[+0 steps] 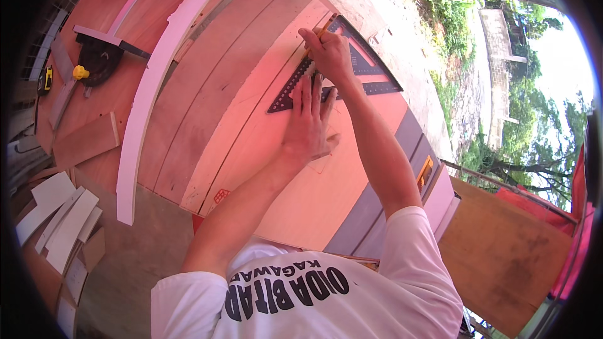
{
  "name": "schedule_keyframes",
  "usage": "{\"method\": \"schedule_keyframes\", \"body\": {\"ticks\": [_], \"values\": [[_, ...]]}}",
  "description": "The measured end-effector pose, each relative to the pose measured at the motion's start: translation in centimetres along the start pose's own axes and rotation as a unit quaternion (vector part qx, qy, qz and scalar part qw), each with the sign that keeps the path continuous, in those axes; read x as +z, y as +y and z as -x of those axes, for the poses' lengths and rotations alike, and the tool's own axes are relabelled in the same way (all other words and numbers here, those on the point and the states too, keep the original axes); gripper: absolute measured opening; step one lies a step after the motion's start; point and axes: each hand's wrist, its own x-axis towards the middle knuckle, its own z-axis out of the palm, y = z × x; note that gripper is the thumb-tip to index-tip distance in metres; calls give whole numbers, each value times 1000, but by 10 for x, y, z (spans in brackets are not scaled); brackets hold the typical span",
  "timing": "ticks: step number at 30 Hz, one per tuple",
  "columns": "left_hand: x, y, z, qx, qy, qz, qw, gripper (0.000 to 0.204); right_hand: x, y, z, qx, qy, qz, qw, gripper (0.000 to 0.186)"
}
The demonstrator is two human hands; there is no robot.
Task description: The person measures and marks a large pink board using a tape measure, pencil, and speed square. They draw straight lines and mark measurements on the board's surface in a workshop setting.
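My left hand (pixel 305 130) lies with its fingers stretched out, its fingertips pressing on a black triangular square (pixel 281 102). That square rests on a pale plywood board (pixel 301 194). Just beyond, my right hand (pixel 331 56) is closed around a pencil (pixel 330 21), its end showing above the fist at the square's far corner. The pencil's tip is hidden by the hand. Faint lines show on the board, near my left wrist.
Left of the board lies a long white strip (pixel 146 97). Further left are a black angle gauge with a yellow knob (pixel 80 73), a tape measure (pixel 45 80) and a wood offcut (pixel 88 141). White scraps (pixel 63 216) pile at lower left. A brown panel (pixel 502 251) stands at right.
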Motion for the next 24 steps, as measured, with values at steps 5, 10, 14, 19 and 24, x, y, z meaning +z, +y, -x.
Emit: {"method": "schedule_keyframes", "body": {"ticks": [5, 10, 14, 19, 24], "values": [[2, 0, -6, -1, -27, -23, 999, 111, 1, 3, 1, -67, -24, 3, 997, 51], [3, -1, -6, 0, 4, -1, 1000, 109, -18, 30, -41, -62, 67, 43, 995, 50], [1, -1, -4, -3, -2, 0, 1000, 108, -31, 37, -65, -61, 103, 86, 989, 52], [2, -1, -3, 2, -2, 2, 1000, 108, -48, 50, -95, -70, 122, 186, 972, 52], [0, -1, -4, 2, -20, -20, 1000, 105, -67, 40, -97, -90, 147, 196, 965, 47]]}}
